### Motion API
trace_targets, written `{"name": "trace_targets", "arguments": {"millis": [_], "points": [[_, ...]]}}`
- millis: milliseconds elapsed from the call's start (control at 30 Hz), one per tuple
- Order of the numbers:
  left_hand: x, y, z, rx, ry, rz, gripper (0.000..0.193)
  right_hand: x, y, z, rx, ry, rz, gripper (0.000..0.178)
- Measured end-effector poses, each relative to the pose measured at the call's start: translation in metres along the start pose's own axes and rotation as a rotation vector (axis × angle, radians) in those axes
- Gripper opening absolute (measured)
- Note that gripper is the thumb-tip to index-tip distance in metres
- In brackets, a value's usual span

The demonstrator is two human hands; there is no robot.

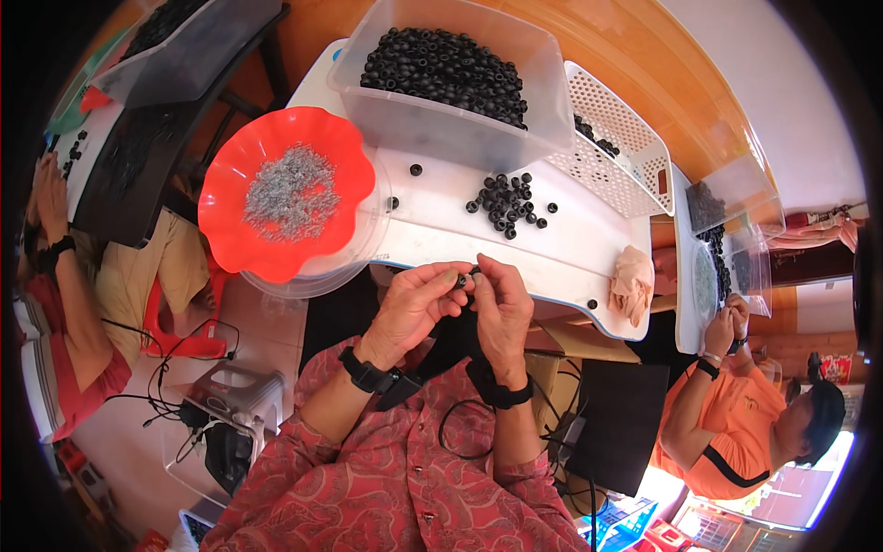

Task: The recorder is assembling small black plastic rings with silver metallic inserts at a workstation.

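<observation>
The person's left hand [405,308] pinches a small black part [462,281] between thumb and forefinger, just above the table's near edge. The right hand [501,313] meets it there, its thumb and forefinger also closed on dark material at the tips; whether that is the same part or a second one is too small to tell.

Loose parts in the pile [506,204] on the table [423,216] look rounded, with a hole through the middle. Each is probably very light and fairly stiff, perhaps plastic or hard rubber, and unlikely to break under finger pressure. The smooth, curved sides could slip or roll, so the surest hold seems to be thumb and fingertip on opposite sides of the outer wall, leaving the hole uncovered.

Many more parts fill the clear tub [451,138] behind the pile, and some lie in the white basket [612,138] to its right. On the left, the red bowl [225,193] holds small grey pieces [292,191], likely light too, and fiddly to separate. A cloth [632,285] rests at the table's right end.
</observation>
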State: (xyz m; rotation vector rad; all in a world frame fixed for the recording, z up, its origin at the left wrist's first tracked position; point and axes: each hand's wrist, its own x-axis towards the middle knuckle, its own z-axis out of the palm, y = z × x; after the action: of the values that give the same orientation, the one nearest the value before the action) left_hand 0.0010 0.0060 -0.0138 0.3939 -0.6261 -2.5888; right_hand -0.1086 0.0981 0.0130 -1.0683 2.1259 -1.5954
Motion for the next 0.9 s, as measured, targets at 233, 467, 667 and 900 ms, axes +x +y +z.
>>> {"name": "trace_targets", "arguments": {"millis": [233,467,667,900], "points": [[0.001,-0.001,-0.007,-0.091,-0.066,-0.026,0.031,0.001,-0.003,-0.008,0.358,-0.074,0.251,0.022],[-0.002,0.000,-0.006,-0.165,-0.099,-0.036,0.029,-0.002,-0.012,-0.009,0.346,-0.048,0.242,0.012],[-0.002,0.002,-0.005,-0.178,-0.037,-0.017,0.029,-0.008,-0.012,-0.002,0.177,-0.019,0.006,0.014],[-0.004,0.002,-0.003,-0.128,0.004,0.017,0.028,-0.007,-0.017,0.007,0.160,-0.022,-0.049,0.015]]}}
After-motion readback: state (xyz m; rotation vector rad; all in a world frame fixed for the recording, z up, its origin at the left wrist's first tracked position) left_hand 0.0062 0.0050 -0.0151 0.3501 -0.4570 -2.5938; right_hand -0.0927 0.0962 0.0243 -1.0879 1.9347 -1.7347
